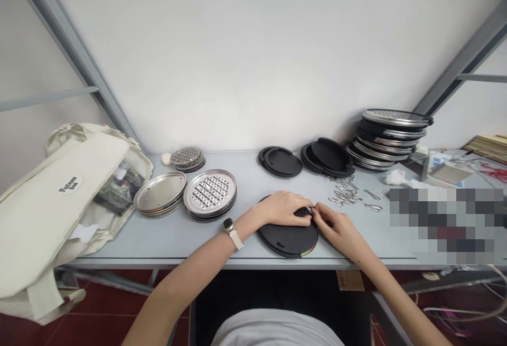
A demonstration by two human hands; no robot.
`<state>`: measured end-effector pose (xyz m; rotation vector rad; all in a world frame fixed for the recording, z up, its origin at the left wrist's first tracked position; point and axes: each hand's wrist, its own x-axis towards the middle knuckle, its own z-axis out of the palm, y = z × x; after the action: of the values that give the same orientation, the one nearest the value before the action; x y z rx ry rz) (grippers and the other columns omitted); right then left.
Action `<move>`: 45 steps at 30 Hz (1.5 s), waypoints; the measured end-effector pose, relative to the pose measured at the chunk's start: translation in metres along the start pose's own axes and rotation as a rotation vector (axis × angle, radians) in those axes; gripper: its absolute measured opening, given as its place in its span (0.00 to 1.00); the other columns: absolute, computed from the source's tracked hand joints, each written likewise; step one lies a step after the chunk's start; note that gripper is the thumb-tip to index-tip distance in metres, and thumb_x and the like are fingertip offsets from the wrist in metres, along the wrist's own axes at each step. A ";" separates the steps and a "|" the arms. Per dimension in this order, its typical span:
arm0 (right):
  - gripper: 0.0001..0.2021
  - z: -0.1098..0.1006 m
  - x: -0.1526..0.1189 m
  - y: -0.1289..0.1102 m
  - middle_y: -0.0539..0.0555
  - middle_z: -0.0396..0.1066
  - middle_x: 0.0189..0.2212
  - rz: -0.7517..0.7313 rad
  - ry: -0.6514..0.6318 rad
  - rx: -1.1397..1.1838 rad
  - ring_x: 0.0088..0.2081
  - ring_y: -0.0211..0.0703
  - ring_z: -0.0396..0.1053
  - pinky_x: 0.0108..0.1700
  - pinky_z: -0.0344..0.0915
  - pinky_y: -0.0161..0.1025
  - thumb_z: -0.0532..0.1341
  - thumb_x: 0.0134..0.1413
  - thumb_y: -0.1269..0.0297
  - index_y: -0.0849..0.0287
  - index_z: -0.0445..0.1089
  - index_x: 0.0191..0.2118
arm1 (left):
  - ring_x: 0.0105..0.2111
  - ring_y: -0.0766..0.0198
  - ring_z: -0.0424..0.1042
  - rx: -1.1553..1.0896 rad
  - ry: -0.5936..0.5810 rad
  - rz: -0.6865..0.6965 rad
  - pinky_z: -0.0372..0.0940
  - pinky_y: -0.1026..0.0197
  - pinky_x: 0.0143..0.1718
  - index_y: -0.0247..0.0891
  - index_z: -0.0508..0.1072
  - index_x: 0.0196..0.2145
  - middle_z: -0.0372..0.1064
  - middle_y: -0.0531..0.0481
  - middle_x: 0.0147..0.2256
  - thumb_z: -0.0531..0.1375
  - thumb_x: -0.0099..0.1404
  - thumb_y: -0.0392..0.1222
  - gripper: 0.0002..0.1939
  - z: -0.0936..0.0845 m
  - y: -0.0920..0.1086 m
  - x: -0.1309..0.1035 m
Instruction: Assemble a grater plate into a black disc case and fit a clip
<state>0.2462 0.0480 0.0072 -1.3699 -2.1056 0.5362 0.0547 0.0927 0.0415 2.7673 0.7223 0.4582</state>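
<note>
A round black disc (291, 237) lies flat near the table's front edge, with a slot in its lower part and a yellowish strip at its lower right rim. My left hand (285, 208) rests across its upper part, fingers pointing right. At the disc's upper right edge, my right hand (332, 224) pinches something small and metallic beside my left fingertips; its shape is too small to make out. Small metal clips (346, 193) are scattered on the table just beyond my right hand.
Grater discs (210, 192) and plain metal plates (160, 192) are stacked at left, beside a cream bag (59, 203). Smaller graters (186, 157) stand behind. Black discs (283, 162), black trays (331, 157) and a tall stack of plates (386, 142) line the back and right.
</note>
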 end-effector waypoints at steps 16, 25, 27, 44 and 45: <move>0.15 0.002 -0.001 0.004 0.46 0.62 0.17 0.005 0.006 -0.052 0.21 0.39 0.62 0.26 0.54 0.35 0.47 0.64 0.56 0.55 0.56 0.26 | 0.33 0.59 0.72 0.065 0.020 0.000 0.59 0.62 0.31 0.38 0.66 0.39 0.73 0.48 0.34 0.56 0.63 0.45 0.10 0.000 0.002 -0.001; 0.16 0.000 -0.002 0.002 0.46 0.61 0.17 0.003 0.011 -0.058 0.20 0.38 0.60 0.25 0.53 0.34 0.47 0.64 0.56 0.54 0.54 0.25 | 0.31 0.58 0.73 0.121 0.013 -0.035 0.57 0.61 0.29 0.38 0.65 0.41 0.74 0.47 0.32 0.54 0.65 0.48 0.12 0.001 0.003 -0.002; 0.16 0.000 -0.002 0.002 0.46 0.61 0.17 0.001 0.015 -0.058 0.20 0.38 0.60 0.25 0.52 0.34 0.47 0.64 0.56 0.55 0.55 0.25 | 0.30 0.57 0.73 0.147 0.015 -0.034 0.56 0.61 0.27 0.38 0.65 0.40 0.74 0.48 0.31 0.53 0.65 0.49 0.12 0.001 0.003 -0.002; 0.16 0.000 -0.001 0.001 0.46 0.59 0.17 0.028 -0.012 -0.037 0.21 0.37 0.59 0.26 0.52 0.34 0.47 0.64 0.56 0.55 0.54 0.26 | 0.24 0.66 0.67 0.011 -0.038 -0.107 0.52 0.65 0.23 0.39 0.65 0.36 0.66 0.56 0.23 0.56 0.63 0.45 0.08 -0.002 0.007 -0.001; 0.16 0.000 -0.001 0.001 0.45 0.59 0.17 0.027 -0.011 -0.036 0.20 0.37 0.59 0.26 0.52 0.34 0.47 0.64 0.56 0.55 0.54 0.26 | 0.24 0.66 0.67 -0.002 -0.037 -0.113 0.52 0.65 0.23 0.39 0.65 0.36 0.65 0.56 0.23 0.56 0.63 0.45 0.08 -0.001 0.007 -0.001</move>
<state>0.2476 0.0475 0.0066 -1.4206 -2.1182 0.5204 0.0565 0.0869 0.0448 2.7085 0.8629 0.3842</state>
